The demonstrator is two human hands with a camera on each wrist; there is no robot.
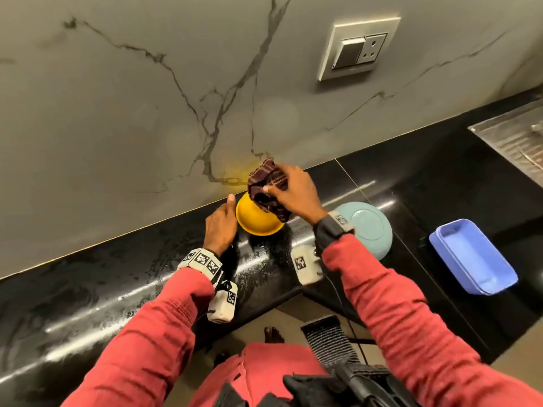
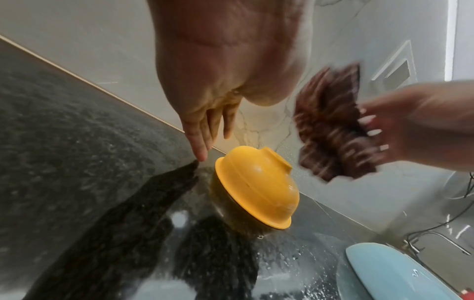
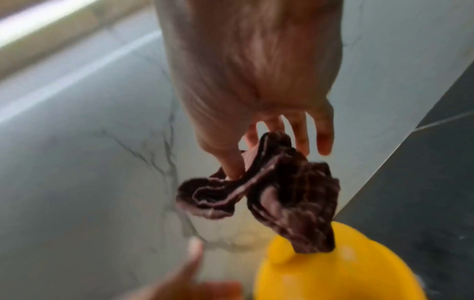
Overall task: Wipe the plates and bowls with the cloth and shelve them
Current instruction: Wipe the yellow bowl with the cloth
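On the wet black bench (image 1: 88,289), close to the marble-veined wall (image 1: 147,98), a yellow bowl (image 1: 258,218) sits upside down with its foot ring pointing up. The person's right hand (image 1: 293,192) hovers above that bowl and grips a bunched dark brown striped cloth (image 1: 267,186); thumb and fingers pinch the folds, and a loose corner of the fabric hangs down to the bowl's raised base. In the right wrist view the cloth is blurred, so it is not clear whether that corner actually touches the bowl. The left hand (image 1: 220,227) is just beside the bowl on its left, fingers straight and relaxed, holding nothing; in the left wrist view its fingertips (image 2: 202,156) point down at the bench next to the bowl's rim without clearly touching either. To the right of the yellow bowl, partly behind the right wrist, a pale blue bowl (image 1: 370,227) also lies upside down on the bench. Farther right stands a blue rectangular tray (image 1: 470,257), well apart from both bowls. A steel sink (image 1: 514,136) is set into the bench at the far right, and a switch and socket plate (image 1: 358,48) is mounted on the wall above.
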